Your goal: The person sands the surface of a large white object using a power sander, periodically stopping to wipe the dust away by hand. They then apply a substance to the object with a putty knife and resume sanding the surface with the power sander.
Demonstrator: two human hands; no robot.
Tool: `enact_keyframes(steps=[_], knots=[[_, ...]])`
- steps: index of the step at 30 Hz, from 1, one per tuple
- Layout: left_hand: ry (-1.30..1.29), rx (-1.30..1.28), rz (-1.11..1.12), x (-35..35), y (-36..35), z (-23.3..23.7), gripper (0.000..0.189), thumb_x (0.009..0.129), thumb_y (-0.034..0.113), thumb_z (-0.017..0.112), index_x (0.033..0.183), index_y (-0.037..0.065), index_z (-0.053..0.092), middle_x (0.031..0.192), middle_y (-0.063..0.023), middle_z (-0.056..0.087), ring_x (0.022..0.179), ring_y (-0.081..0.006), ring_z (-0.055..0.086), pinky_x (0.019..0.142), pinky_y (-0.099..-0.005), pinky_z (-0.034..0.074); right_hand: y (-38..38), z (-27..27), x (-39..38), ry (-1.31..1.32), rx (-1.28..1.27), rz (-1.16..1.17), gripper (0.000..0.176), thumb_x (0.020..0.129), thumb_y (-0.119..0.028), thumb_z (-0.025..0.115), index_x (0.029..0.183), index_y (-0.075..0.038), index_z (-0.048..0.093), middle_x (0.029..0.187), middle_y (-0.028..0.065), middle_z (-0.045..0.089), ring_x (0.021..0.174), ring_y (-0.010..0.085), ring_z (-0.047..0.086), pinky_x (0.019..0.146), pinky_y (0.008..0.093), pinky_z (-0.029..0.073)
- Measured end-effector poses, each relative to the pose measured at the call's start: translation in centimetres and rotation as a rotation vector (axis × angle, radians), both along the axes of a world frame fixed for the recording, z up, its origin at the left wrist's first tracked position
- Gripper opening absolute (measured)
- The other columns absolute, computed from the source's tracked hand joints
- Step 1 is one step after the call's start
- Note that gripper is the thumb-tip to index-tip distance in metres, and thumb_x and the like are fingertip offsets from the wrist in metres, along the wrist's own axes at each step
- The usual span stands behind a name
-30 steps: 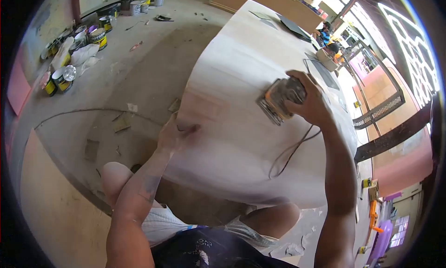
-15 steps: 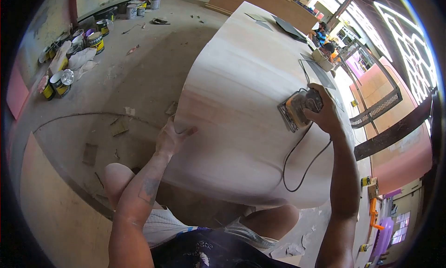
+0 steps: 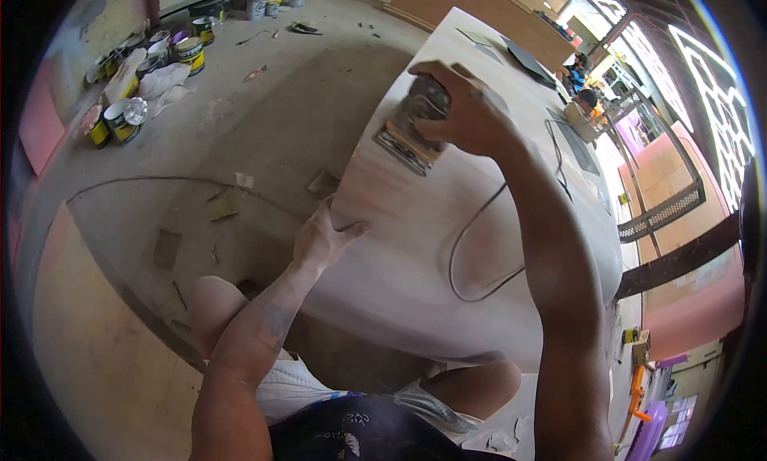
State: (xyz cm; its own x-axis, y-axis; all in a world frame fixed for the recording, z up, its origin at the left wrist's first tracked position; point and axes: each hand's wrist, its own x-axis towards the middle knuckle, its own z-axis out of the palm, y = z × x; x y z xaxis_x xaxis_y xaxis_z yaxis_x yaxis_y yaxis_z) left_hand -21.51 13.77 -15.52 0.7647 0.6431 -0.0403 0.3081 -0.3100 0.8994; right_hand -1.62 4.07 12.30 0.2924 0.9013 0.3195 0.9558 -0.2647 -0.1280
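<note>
A large pale panel (image 3: 447,245) with pinkish patches lies in front of me. My right hand (image 3: 467,109) is wrapped over the top of a power sander (image 3: 417,125), whose flat pad rests on the panel near its upper left edge. The sander's dark cord (image 3: 454,261) loops over the panel's surface. At the panel's left edge my left hand (image 3: 323,241) rests with thumb and fingers apart, the thumb on top; part of its grip at the edge is hard to see.
Paint cans (image 3: 190,55) and crumpled plastic stand on the floor at the upper left. Dark flat sheets (image 3: 575,145) and a box (image 3: 582,121) sit along the panel's far side. Two people are visible beyond it. A metal frame (image 3: 679,257) stands at the right.
My right hand and the sander have moved left across the panel to its upper left part. The cord has shifted left with them. My left hand stays at the panel's edge.
</note>
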Motion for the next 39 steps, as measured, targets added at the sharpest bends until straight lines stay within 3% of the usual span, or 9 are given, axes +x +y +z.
enact_keyframes(steps=[5, 11, 14, 20, 23, 26, 29, 34, 39], knots=[[0.057, 0.062, -0.002, -0.3, -0.3, 1.6, 0.107, 0.078, 0.073, 0.082, 0.15, 0.001, 0.048, 0.137, -0.0232, 0.067, 0.128, -0.0381, 0.065, 0.106, -0.048, 0.053, 5.6, -0.5, -1.0, -0.002, 0.013, 0.076, 0.076, 0.07, -0.029, 0.083, 0.142, -0.023, 0.062, 0.119, 0.0138, 0.072, 0.11, 0.033, 0.071, 0.094, 0.0442, 0.056], [0.026, -0.002, -0.004, 0.0, 0.5, 0.0, 0.108, 0.077, 0.075, 0.081, 0.149, 0.001, 0.049, 0.133, -0.0229, 0.07, 0.126, -0.0394, 0.066, 0.105, -0.0479, 0.054, 4.1, -0.1, -1.1, -0.037, -0.026, 0.038, 0.075, 0.069, -0.027, 0.083, 0.141, -0.023, 0.061, 0.117, 0.0131, 0.07, 0.109, 0.0327, 0.069, 0.094, 0.0444, 0.056], [0.005, 0.09, 0.042, 0.1, 0.2, -0.3, 0.11, 0.075, 0.077, 0.081, 0.148, 0.001, 0.05, 0.129, -0.0222, 0.072, 0.123, -0.0395, 0.068, 0.102, -0.0479, 0.055, 0.1, -0.2, 1.2, 0.022, -0.053, 0.029, 0.077, 0.075, -0.034, 0.083, 0.147, -0.024, 0.058, 0.129, 0.015, 0.067, 0.119, 0.0362, 0.068, 0.1, 0.0475, 0.056], [-0.076, 0.122, 0.025, 0.2, 0.2, 0.0, 0.1, 0.078, 0.071, 0.084, 0.144, 0.001, 0.055, 0.126, -0.0217, 0.073, 0.12, -0.0381, 0.07, 0.1, -0.048, 0.056, -11.7, 0.3, 2.5, 0.084, -0.015, -0.08, 0.072, 0.074, -0.026, 0.084, 0.143, -0.022, 0.061, 0.126, 0.0147, 0.066, 0.116, 0.0365, 0.068, 0.1, 0.0467, 0.055], [-0.167, -0.188, 0.037, 0.8, 1.2, -2.8, 0.095, 0.082, 0.058, 0.087, 0.146, -0.002, 0.053, 0.14, -0.0237, 0.066, 0.13, -0.0344, 0.064, 0.104, -0.0451, 0.053, -17.3, 0.6, 3.0, 0.094, -0.022, -0.191, 0.072, 0.074, -0.025, 0.085, 0.141, -0.022, 0.061, 0.126, 0.0142, 0.065, 0.12, 0.0358, 0.066, 0.101, 0.0463, 0.055], [0.018, 0.128, 0.03, -0.4, -0.6, 3.0, 0.092, 0.084, 0.054, 0.088, 0.147, -0.002, 0.052, 0.141, -0.0233, 0.065, 0.132, -0.0342, 0.063, 0.107, -0.0441, 0.052, -21.9, 1.5, 3.1, 0.098, -0.054, -0.352, 0.073, 0.075, -0.027, 0.085, 0.143, -0.024, 0.061, 0.13, 0.0131, 0.066, 0.124, 0.0336, 0.064, 0.104, 0.0452, 0.054], [0.009, -0.016, -0.002, -0.2, -0.3, 2.5, 0.094, 0.083, 0.051, 0.09, 0.147, -0.004, 0.05, 0.141, -0.0245, 0.065, 0.132, -0.035, 0.063, 0.108, -0.0443, 0.051, -25.7, 1.2, 4.8, 0.026, -0.056, -0.457, 0.073, 0.076, -0.029, 0.084, 0.145, -0.025, 0.06, 0.137, 0.012, 0.066, 0.129, 0.0325, 0.062, 0.109, 0.0448, 0.051], [0.008, -0.005, 0.021, -0.5, -0.6, 3.4, 0.091, 0.083, 0.049, 0.09, 0.146, -0.004, 0.051, 0.14, -0.0235, 0.066, 0.131, -0.035, 0.064, 0.109, -0.0453, 0.051, -28.8, 0.5, 6.8, 0.091, -0.024, -0.536, 0.072, 0.077, -0.029, 0.083, 0.146, -0.026, 0.06, 0.146, 0.0107, 0.063, 0.134, 0.0329, 0.06, 0.114, 0.045, 0.048], [0.008, 0.0, 0.008, -0.4, -0.6, 3.4, 0.094, 0.083, 0.049, 0.09, 0.148, -0.005, 0.049, 0.14, -0.0248, 0.065, 0.131, -0.0362, 0.063, 0.109, -0.045, 0.051, -26.5, 0.6, 6.2, 0.087, -0.018, -0.488, 0.072, 0.076, -0.027, 0.083, 0.145, -0.025, 0.06, 0.139, 0.0123, 0.065, 0.132, 0.0339, 0.061, 0.112, 0.0455, 0.05]])
